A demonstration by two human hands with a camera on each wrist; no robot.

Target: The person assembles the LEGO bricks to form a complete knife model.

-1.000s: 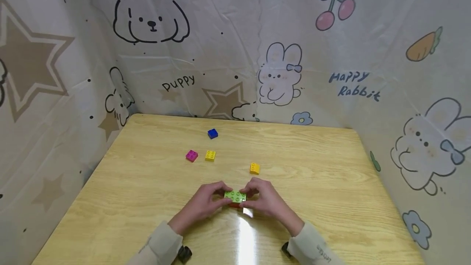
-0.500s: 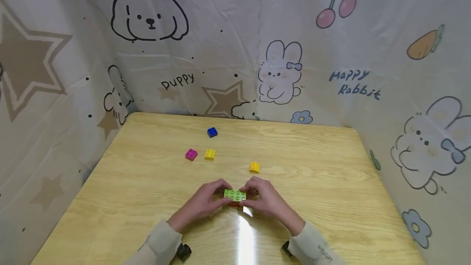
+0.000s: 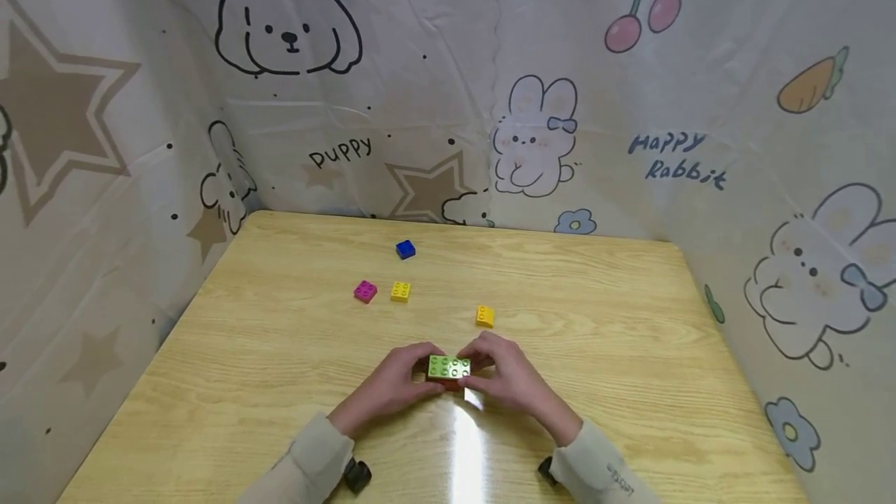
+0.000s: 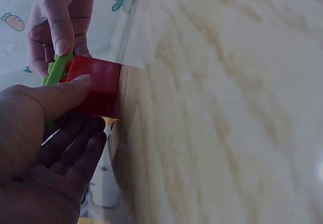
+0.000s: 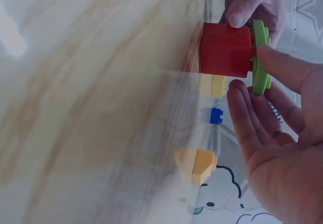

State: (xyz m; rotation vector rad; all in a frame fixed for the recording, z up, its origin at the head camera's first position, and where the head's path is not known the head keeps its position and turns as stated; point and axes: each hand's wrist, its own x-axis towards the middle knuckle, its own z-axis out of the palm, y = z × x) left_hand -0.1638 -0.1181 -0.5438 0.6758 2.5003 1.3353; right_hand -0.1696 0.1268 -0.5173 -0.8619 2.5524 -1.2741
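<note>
A pale, creased curtain [image 3: 434, 22] rises behind the bench and along both sides, printed with puppies, rabbits, brown stars, cherries, a carrot and blue flowers. My bench [image 3: 595, 309] has a light, wood-grained top with rounded far corners; a bright glare streaks its near part. From pale sleeves [image 3: 318, 457], my left hand [image 3: 394, 381] and right hand [image 3: 505, 373] nearly meet, fingers partly bent. My right pinches the eight-stud green plate [image 3: 449, 367]; my left has its thumb against the red brick [image 5: 224, 50] beneath, gripping it. The plate lies over that brick and overhangs it, red studs showing between them, all down at the wood near the bench's middle. Beyond lie the orange-yellow sloped brick [image 3: 485, 316], nearest, then the yellow brick [image 3: 400, 292] just beside the magenta brick [image 3: 365, 292], and the blue brick [image 3: 405, 250], farthest.
</note>
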